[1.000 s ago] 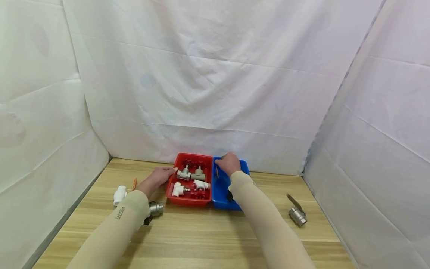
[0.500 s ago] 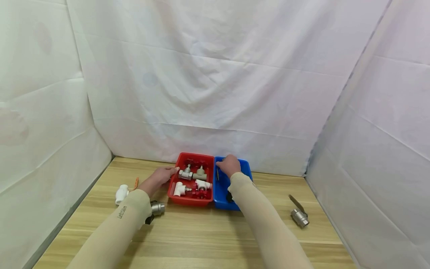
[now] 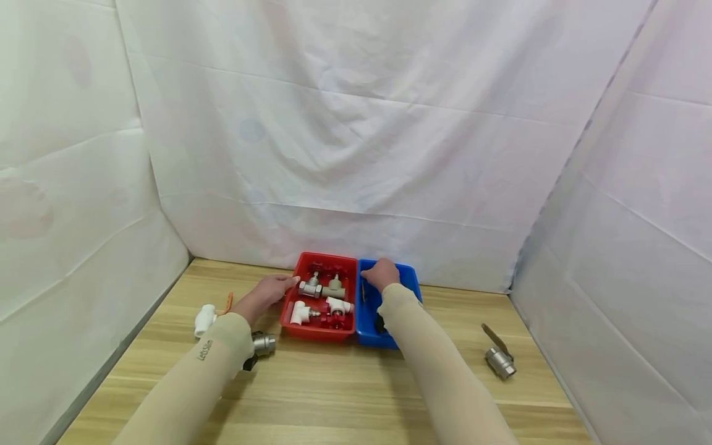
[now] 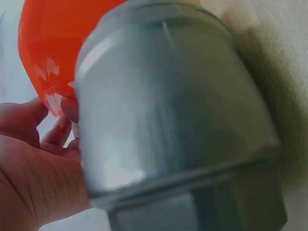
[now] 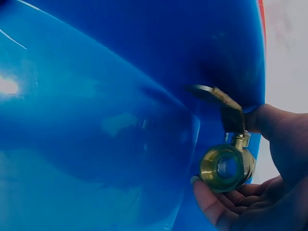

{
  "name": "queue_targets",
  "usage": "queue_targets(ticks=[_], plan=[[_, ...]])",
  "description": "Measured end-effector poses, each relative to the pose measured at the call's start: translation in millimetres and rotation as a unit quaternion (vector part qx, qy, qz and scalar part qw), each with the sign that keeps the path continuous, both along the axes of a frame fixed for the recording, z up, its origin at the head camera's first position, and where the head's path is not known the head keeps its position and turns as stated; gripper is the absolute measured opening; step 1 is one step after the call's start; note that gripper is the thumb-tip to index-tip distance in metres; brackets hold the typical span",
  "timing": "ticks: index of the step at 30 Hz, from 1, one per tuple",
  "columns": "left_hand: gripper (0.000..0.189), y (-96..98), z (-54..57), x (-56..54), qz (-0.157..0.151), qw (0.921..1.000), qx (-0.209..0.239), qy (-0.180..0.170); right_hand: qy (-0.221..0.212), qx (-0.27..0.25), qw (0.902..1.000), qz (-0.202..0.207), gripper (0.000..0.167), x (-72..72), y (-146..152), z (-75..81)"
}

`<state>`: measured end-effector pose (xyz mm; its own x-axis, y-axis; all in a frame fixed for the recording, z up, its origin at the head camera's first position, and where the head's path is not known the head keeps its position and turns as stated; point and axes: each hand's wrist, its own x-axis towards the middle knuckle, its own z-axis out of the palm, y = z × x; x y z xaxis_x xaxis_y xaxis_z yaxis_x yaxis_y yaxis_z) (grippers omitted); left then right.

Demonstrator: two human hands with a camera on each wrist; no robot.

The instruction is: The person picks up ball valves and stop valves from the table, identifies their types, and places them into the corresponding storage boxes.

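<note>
My left hand (image 3: 269, 292) grips the left rim of a red tray (image 3: 319, 334), thumb and fingers on either side of its wall. Gate valves with red handwheels lie in this tray: a silver one (image 3: 310, 288), a beige one (image 3: 334, 288) and white ones (image 3: 301, 313). My right hand (image 3: 382, 275) is inside the far end of a blue tray (image 3: 378, 340). In the right wrist view its thumb and fingers hold a brass ball valve (image 5: 225, 168) by body and lever, close to the tray's corner. A black-handled part (image 3: 380, 324) is partly hidden beneath the right sleeve.
Near the left sleeve lies a silver ball valve (image 3: 264, 344), filling much of the left wrist view. A white valve with an orange lever (image 3: 205, 320) is farther left. Another metal ball valve (image 3: 500, 361) lies at right. White curtains (image 3: 356, 154) enclose the table.
The right hand has lowered slightly within the blue tray with the brass ball valve. The left hand keeps its hold on the red tray. The head view has shifted slightly.
</note>
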<state>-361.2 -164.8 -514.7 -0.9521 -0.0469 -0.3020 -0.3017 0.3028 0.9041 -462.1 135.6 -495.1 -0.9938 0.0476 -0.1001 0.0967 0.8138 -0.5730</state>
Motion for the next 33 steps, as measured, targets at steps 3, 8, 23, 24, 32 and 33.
queue_targets(ticks=[3,8,23,24,32,33], plan=[[0.059,0.6,-1.7,-0.4,-0.001,1.0,-0.003,-0.002,-0.002,0.006,1.0,0.003,0.044,2.3,0,2.3],[0.06,1.9,-3.8,-2.2,0.0,1.0,-0.002,-0.003,-0.003,0.01,0.9999,0.011,0.044,4.6,2,4.5],[0.055,8.1,-1.4,0.9,0.002,1.0,-0.004,-0.005,-0.03,0.013,0.9992,0.022,0.054,0.4,13,-8.0],[0.055,8.7,-1.5,0.7,0.001,1.0,-0.006,-0.005,-0.03,0.013,0.9992,0.022,0.054,0.3,13,-8.5],[0.053,10.6,-0.6,-1.2,0.001,0.9999,-0.016,-0.003,-0.02,0.029,0.9991,0.022,0.041,-0.2,13,-11.9],[0.053,10.4,-0.7,-1.2,0.003,0.9999,-0.015,-0.005,-0.022,0.027,0.9992,0.02,0.039,-0.1,12,-12.2]])
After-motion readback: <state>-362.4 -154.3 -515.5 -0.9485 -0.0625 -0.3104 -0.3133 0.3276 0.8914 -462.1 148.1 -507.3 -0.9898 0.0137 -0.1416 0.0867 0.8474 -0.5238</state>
